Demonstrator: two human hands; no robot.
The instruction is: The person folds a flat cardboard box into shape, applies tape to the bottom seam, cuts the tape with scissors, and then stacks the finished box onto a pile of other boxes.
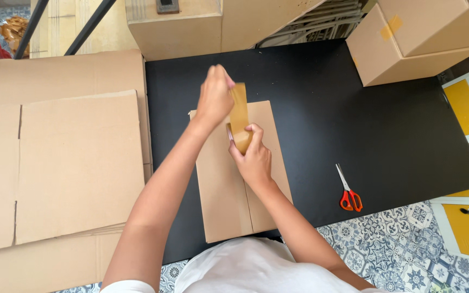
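Observation:
A small cardboard box (221,190) stands on the black table (354,125) in front of me, its top flaps closed along a middle seam. My right hand (253,157) grips a roll of brown packing tape (241,142) just above the box top. My left hand (214,97) pinches the free end of the tape strip (239,108) and holds it stretched away from the roll, over the far end of the box.
Red-handled scissors (348,192) lie on the table to the right. A stack of flat cardboard sheets (61,163) fills the left side. Closed cardboard boxes (419,38) stand at the far right and back (191,27). Patterned floor tiles show below the table edge.

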